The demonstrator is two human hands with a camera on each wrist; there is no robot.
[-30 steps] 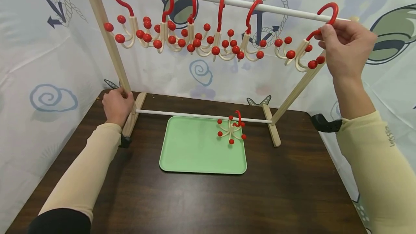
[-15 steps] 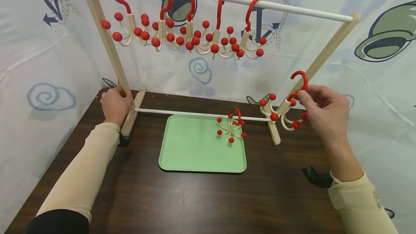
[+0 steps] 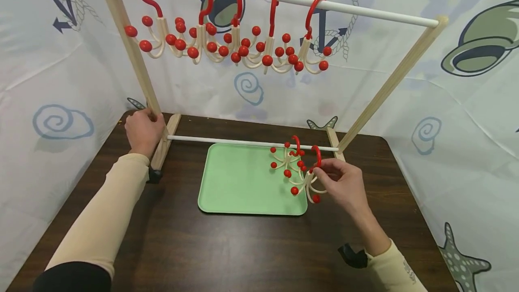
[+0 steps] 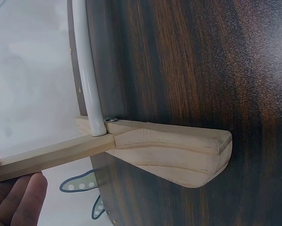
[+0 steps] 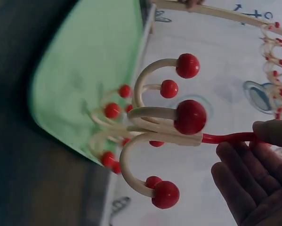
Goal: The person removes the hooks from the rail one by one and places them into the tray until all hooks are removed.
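So the right hand (image 3: pixel 342 181) had a multi-arm hanger (image 5: pixel 181 134) pinched by its red hook, thumb on one side and fingers on the other, with the cream arms and their red balls spread out just left of that hand. From the head view the hanger overlapped the right edge of the green tray (image 3: pixel 243 184), but honestly I couldn't tell if any of it was touching down. A second hanger (image 3: pixel 287 159) lay on the tray just past the first one, a little farther from the right hand, hook poking up. The left hand (image 3: pixel 145 130), meanwhile, had a grip on the wooden left post (image 4: pixel 60 153), low down near where the white lower bar (image 3: pixel 227 140) met it, with the thumb on one side and the fingers on the other. Just past that hand the post joined a chunky wooden foot (image 4: pixel 173 155) on the dark worktop (image 3: pixel 227 256). The tray sat between the two hands. Well above them, five more hangers (image 3: pixel 268 47) hung in a row from the white top bar (image 3: pixel 377 11), bunched more toward the left hand's side. Beyond the right hand, the right post (image 3: pixel 389 87) slanted up to the end of that bar.
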